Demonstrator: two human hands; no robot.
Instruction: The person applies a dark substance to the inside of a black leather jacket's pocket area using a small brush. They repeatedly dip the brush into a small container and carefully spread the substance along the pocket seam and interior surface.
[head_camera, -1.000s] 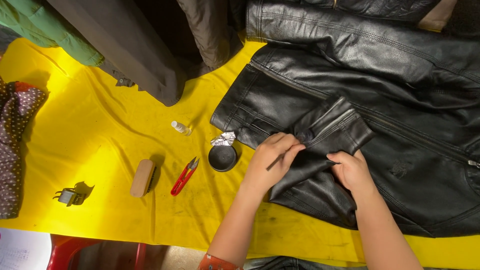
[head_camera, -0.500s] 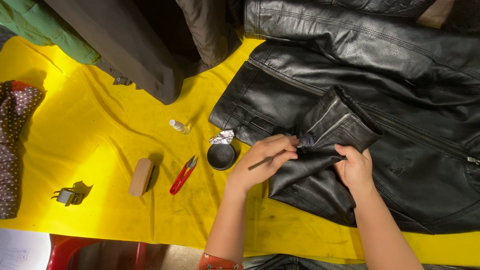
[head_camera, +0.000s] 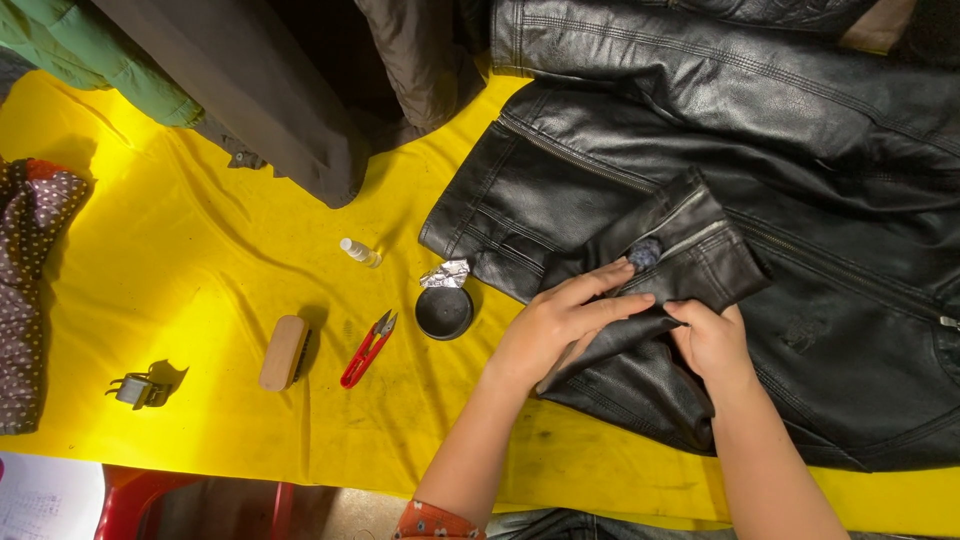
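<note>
Hands pin the cuff (head_camera: 690, 255): left hand (head_camera: 560, 325) flat with a thin stick, right hand (head_camera: 712, 340) pinching; best kept taut beside the tin (head_camera: 443, 312).

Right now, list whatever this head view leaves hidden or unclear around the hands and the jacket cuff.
- Left hand: a thin stick under its fingers; the tip is covered.
- Right hand: fingertips tucked under the cuff.
- Black leather jacket: cut off by the top and right edges.
- Small black tin: contents too dark to tell.
- Grey patch on the cuff: too small to identify.
</note>
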